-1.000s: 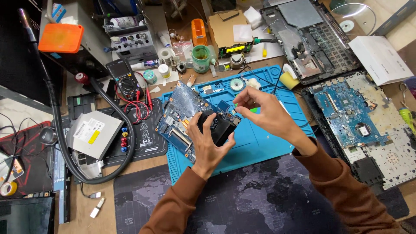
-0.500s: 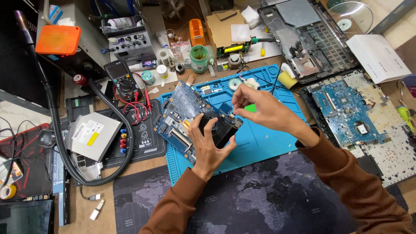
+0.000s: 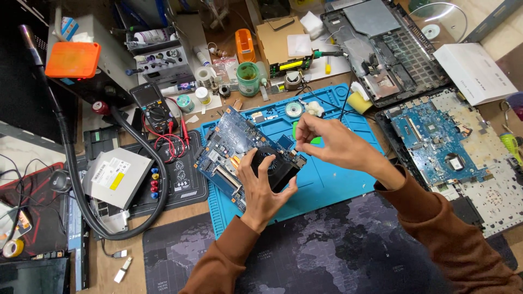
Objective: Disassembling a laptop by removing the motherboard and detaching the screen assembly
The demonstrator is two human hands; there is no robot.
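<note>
- Our left hand (image 3: 261, 188) grips the black cooling fan (image 3: 275, 167) on the blue motherboard (image 3: 229, 144); we should keep it steady.
- Our right hand (image 3: 327, 142), at the fan's two o'clock, pinches something green; we cannot tell what.

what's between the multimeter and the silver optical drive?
Head view: the thick black hose curves through that gap, between the multimeter and the silver optical drive. The meter's red leads coil just to the right of the hose.
</note>
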